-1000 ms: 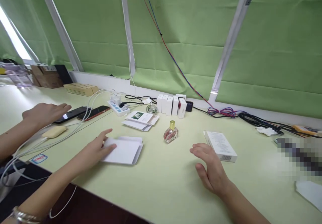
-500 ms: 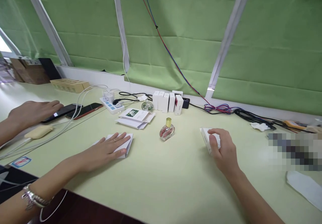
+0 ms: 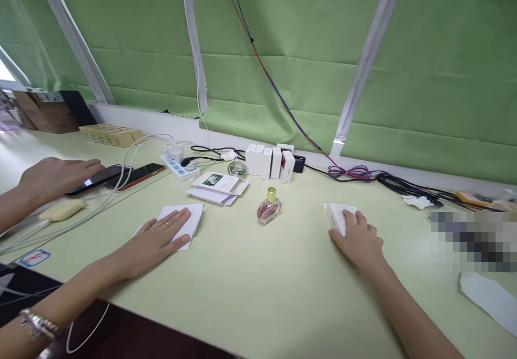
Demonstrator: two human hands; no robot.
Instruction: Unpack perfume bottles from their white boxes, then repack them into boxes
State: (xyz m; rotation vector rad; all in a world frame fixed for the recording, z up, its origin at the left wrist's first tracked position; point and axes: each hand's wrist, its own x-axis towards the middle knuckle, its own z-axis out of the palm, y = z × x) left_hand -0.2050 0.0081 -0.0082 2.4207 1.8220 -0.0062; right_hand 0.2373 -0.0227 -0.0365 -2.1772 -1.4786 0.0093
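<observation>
Left hand (image 3: pixel 156 240), fingers outstretched, lies flat on the folded white carton (image 3: pixel 194 221) at nine o'clock from the perfume bottle (image 3: pixel 269 212), while the right hand (image 3: pixel 362 243), half-curled, rests over the white box (image 3: pixel 336 215) at three o'clock, its grip too hidden to tell.

White light at the far-left window gap (image 3: pixel 5 74), glare bleaching the tabletop (image 3: pixel 258 278) there, pixelation blotting the right edge
</observation>
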